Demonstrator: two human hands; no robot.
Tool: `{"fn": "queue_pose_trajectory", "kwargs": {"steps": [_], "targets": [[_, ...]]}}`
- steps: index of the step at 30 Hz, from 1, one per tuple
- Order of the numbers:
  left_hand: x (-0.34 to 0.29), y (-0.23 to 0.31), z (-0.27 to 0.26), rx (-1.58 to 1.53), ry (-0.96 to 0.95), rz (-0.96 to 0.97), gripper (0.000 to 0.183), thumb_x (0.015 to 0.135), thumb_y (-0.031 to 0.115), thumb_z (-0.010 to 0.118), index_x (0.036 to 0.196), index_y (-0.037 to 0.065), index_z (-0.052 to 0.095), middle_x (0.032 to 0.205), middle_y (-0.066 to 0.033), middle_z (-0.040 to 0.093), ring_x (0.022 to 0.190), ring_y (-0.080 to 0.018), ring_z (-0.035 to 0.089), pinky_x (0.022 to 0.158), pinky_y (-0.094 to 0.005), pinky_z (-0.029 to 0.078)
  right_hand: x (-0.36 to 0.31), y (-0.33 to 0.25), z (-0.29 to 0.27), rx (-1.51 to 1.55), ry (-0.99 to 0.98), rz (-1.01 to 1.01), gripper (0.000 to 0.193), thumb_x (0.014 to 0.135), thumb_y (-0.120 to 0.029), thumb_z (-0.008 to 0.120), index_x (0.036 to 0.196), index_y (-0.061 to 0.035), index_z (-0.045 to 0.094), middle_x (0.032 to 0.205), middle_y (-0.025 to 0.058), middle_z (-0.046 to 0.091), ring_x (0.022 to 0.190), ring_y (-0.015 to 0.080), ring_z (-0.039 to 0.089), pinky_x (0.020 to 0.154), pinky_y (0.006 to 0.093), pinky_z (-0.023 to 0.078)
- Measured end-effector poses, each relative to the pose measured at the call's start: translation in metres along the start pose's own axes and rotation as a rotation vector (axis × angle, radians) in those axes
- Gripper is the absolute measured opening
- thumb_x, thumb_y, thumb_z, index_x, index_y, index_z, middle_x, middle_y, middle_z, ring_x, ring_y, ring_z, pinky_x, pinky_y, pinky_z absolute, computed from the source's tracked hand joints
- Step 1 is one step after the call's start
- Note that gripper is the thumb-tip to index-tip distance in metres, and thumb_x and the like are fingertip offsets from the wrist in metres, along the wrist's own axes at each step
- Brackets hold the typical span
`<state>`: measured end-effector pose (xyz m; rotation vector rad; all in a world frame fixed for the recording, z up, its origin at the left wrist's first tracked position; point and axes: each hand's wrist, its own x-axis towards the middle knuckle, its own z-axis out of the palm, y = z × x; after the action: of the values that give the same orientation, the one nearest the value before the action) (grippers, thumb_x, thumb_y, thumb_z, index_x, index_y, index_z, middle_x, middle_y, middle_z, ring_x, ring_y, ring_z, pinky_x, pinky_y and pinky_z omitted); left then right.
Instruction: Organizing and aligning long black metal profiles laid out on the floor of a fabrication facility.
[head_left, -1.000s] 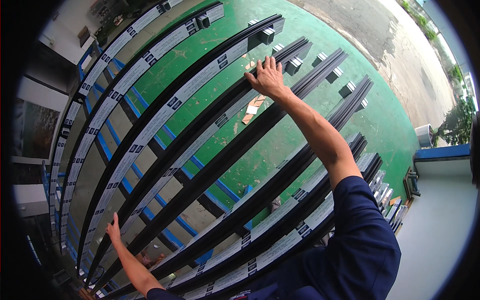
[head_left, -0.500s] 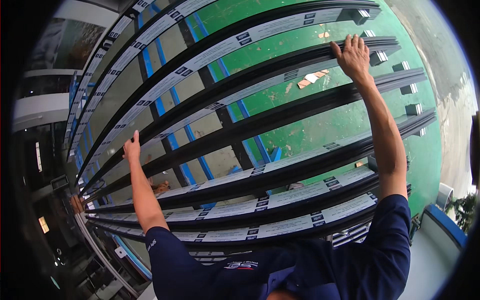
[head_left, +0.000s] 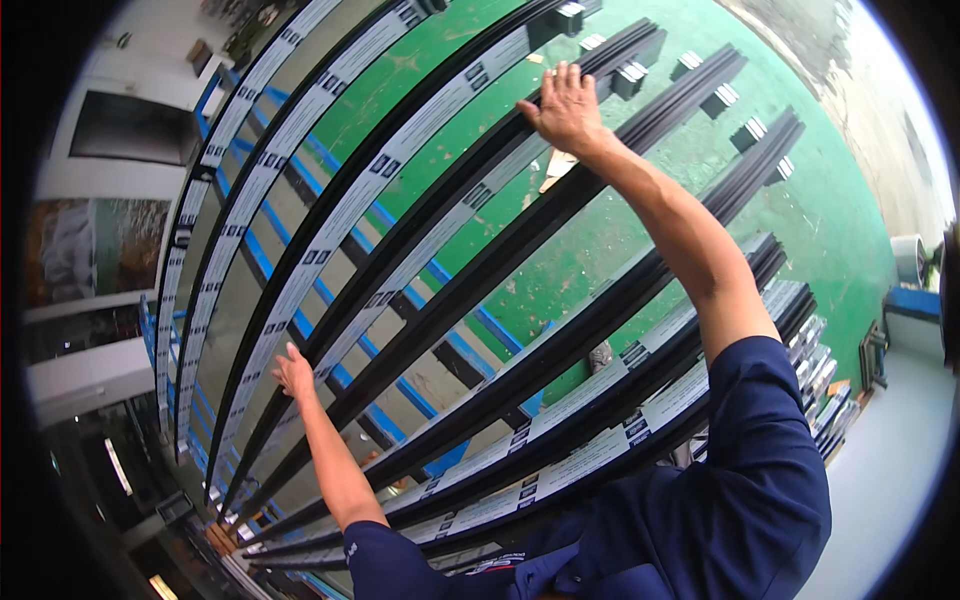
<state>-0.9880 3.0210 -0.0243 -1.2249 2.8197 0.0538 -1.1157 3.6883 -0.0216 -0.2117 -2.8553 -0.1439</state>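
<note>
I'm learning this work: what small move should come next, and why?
Perhaps curl the left hand around the black bar beneath it: the right hand lies spread over that bar near one end, while the left looks open, contact unclear, so a firmer hold might steady it.

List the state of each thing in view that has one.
Right hand: open, resting on the dark profile.
Left hand: open beside the same profile; contact unclear.
Dark profile: lying lengthwise, apart from its neighbours.
Blue rails: beneath, partly covered.
Green floor: stained.
</note>
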Motion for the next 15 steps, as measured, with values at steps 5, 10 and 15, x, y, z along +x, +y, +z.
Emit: {"fn": "queue_pose_trajectory", "kwargs": {"steps": [5,10,15], "targets": [[-0.021,0.024,-0.002,0.075,-0.035,0.031,0.089,0.091,0.077,0.022,0.155,0.015,0.022,0.158,-0.0303,0.012,0.146,-0.0501,0.009,0.115,-0.0636,0.009,-0.005,-0.006,-0.012,0.118,-0.060,0.050,0.084,0.095,-0.062,0.036,0.144,0.0063,0.039,0.150,0.0293,0.033,0.140,0.0452,0.027,0.112,0.0584,0.020],[-0.022,0.030,-0.003,0.045,-0.073,0.026,0.094,0.088,0.081,0.020,0.157,0.017,0.018,0.160,-0.0267,0.008,0.148,-0.0463,0.004,0.116,-0.0617,0.004,-0.010,-0.005,-0.006,0.181,0.015,0.107,0.085,0.095,-0.063,0.036,0.145,0.0059,0.037,0.152,0.0294,0.030,0.142,0.0439,0.023,0.114,0.0576,0.015],[-0.030,0.044,-0.013,0.047,-0.147,-0.012,0.106,0.080,0.089,0.023,0.157,0.015,0.015,0.160,-0.0257,0.006,0.148,-0.0450,0.000,0.117,-0.0606,0.001,-0.008,-0.005,-0.007,0.230,-0.128,0.130,0.088,0.095,-0.066,0.030,0.151,0.0022,0.027,0.158,0.0274,0.016,0.147,0.0442,0.010,0.117,0.0593,0.006]]}}
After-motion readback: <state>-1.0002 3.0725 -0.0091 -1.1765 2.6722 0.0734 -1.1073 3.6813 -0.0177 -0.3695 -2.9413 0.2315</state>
